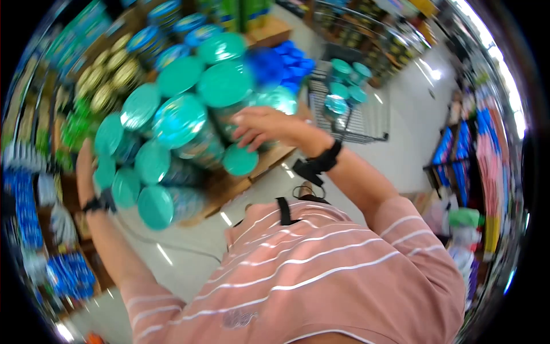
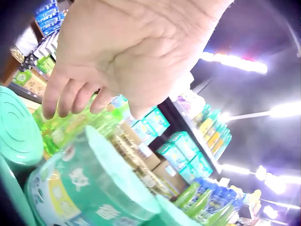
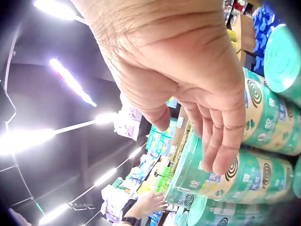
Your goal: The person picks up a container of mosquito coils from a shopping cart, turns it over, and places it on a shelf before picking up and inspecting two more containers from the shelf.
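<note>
Teal-lidded canisters (image 1: 180,120) are piled together in the head view, several lying tilted toward the person. The right hand (image 1: 266,126) is over the pile's right side, fingers slightly bent; in the right wrist view this hand (image 3: 188,80) has its fingertips at a printed canister (image 3: 230,174), and whether they touch is unclear. At the pile's left edge is the left hand (image 1: 86,172), fingers extended. The left wrist view shows that hand (image 2: 122,56) palm in view, holding nothing, above a teal canister (image 2: 89,183).
A shopping cart (image 1: 349,135) with several teal-lidded canisters stands at the upper right. Gold-lidded jars (image 1: 106,80) and blue-lidded tubs (image 1: 146,40) are beyond the pile. Shelves with blue packs (image 1: 23,206) line the left; a wooden display edge (image 1: 229,192) runs below the canisters.
</note>
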